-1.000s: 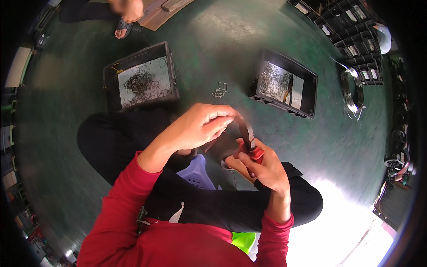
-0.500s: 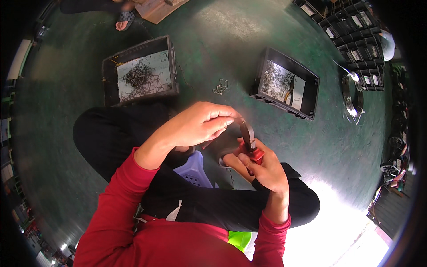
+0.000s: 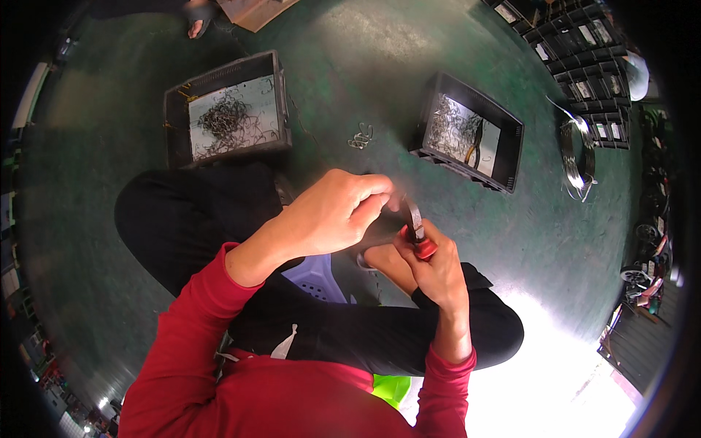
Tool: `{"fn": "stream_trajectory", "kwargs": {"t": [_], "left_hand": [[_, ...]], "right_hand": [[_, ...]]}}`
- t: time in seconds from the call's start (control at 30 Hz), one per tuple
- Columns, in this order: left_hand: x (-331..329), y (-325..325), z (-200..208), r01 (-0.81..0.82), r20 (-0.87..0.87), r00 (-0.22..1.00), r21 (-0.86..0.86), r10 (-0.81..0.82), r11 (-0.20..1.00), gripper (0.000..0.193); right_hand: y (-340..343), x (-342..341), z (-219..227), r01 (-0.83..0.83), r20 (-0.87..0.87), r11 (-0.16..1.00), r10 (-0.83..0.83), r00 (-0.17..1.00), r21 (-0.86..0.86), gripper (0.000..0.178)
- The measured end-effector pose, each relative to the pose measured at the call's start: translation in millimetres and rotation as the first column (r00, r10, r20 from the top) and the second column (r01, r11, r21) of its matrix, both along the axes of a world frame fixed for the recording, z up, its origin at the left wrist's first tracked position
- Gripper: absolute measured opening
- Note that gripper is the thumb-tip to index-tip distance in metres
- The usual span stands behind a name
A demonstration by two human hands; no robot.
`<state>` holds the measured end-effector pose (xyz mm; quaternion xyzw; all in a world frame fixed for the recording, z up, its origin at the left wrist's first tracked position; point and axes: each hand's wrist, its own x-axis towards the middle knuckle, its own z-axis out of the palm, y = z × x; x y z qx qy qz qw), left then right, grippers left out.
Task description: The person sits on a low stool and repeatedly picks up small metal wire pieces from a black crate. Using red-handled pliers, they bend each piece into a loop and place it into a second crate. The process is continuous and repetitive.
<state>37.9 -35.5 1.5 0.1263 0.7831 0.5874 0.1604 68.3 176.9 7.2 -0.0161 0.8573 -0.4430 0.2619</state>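
Observation:
My right hand (image 3: 438, 274) is wrapped round the red handles of a pair of pliers (image 3: 415, 226); the dark metal jaws point up and away from me. Close to the jaw tips, my left hand (image 3: 339, 208) has thumb and forefinger pinched together. Its fingertips are smeared by motion, so whatever small piece sits between them cannot be made out. On the floor ahead lies a small group of bent wire hooks (image 3: 360, 136). A black crate (image 3: 285, 120) at the left holds a heap of such hooks. Another black crate (image 3: 512, 157), at the right, has more hooks and a dark tool with a yellow part.
A coil of silvery wire (image 3: 582, 153) lies on the floor at the right, beside stacked black crates (image 3: 584, 55). Between my legs shows a purple plastic stool (image 3: 318, 277). Cardboard (image 3: 255, 11) and another person's foot (image 3: 195, 28) are at the far left.
My left hand has shifted slightly right, its fingertips now blurred by the jaws. The pliers have turned a little in my right hand. The other person's foot has moved slightly up and left.

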Motion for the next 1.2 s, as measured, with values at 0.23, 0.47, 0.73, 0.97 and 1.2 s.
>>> {"fn": "stream_trajectory", "kwargs": {"t": [0.23,0.47,0.73,0.97,1.2], "left_hand": [[5,5,-2,-0.050,0.009,0.999,0.013,0.050,0.999,0.017],[9,9,-1,-0.096,0.033,0.995,0.031,0.095,0.995,0.017],[11,13,-1,-0.143,0.024,0.990,0.053,0.142,0.988,0.015],[13,15,0,-0.163,0.049,0.986,0.055,0.160,0.985,0.016],[2,7,1,-0.082,0.225,0.972,0.055,0.068,0.995,0.017]], "right_hand": [[-3,2,-16,0.021,-0.111,0.999,-0.018,0.994,0.024,0.017],[-9,3,-23,0.075,-0.215,0.997,-0.067,0.974,0.029,0.016],[-16,4,-27,0.145,-0.318,0.988,-0.120,0.941,0.057,0.020],[-17,5,-32,0.186,-0.365,0.980,-0.147,0.920,0.074,0.020],[-7,-8,-19,0.042,-0.218,0.997,-0.027,0.976,0.064,0.024]]}}
